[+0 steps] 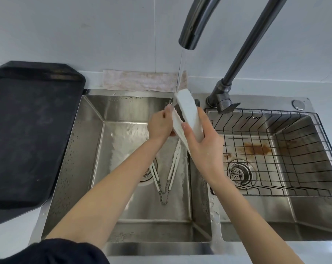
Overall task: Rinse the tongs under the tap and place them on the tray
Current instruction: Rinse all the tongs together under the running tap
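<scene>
Wide white tongs (188, 111) with two flat blades are held tilted above the left sink basin (81, 149), their upper ends under the running water (181, 73) from the dark tap spout (190, 31). My right hand (207, 149) grips the right blade from below. My left hand (159, 124) pinches the edge of the left blade. A second, slim pair of tongs (166, 178) with white arms and a metal hinge lies open in a V on the basin floor, partly hidden by my left forearm. The black tray (28, 130) sits on the counter at the left.
The right basin holds a black wire basket (294, 149), with a rust-coloured stain and a drain (239, 173) beneath it. The tap's base and lever (222, 100) stand between the basins at the back. A patterned strip (142, 80) runs along the wall behind the sink.
</scene>
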`<action>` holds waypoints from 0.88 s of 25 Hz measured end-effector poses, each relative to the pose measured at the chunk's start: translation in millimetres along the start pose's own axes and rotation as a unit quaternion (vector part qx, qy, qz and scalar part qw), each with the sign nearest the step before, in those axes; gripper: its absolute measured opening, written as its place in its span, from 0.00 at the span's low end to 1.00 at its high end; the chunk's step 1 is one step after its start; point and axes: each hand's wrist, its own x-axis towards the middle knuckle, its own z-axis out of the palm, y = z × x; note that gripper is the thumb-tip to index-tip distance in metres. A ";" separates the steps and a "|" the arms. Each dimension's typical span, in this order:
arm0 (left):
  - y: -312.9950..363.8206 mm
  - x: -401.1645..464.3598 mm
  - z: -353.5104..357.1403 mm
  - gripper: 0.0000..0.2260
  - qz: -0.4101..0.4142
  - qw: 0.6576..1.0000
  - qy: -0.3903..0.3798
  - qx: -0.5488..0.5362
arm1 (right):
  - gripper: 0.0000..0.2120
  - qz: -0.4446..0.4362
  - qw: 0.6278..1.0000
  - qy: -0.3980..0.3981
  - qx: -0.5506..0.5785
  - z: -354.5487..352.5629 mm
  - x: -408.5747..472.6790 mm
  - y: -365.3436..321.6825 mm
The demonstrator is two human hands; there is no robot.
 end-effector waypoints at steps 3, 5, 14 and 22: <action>4.2 -3.4 -0.4 0.19 0.010 0.999 -0.039 0.006 | 0.25 0.007 0.998 -0.021 -0.056 -1.0 2.2 2.0; 2.9 -5.1 -0.6 0.14 -0.014 0.992 -0.097 -0.079 | 0.24 -0.019 0.996 -0.045 -0.080 2.0 4.4 -0.3; -21.2 -12.8 -19.8 0.18 -0.105 0.916 -0.250 -0.294 | 0.21 -0.014 0.998 -0.052 0.028 20.7 26.5 -17.9; -45.4 -13.2 -52.3 0.16 -0.099 0.965 -0.139 -0.198 | 0.18 0.079 0.990 -0.120 0.010 21.0 40.7 25.1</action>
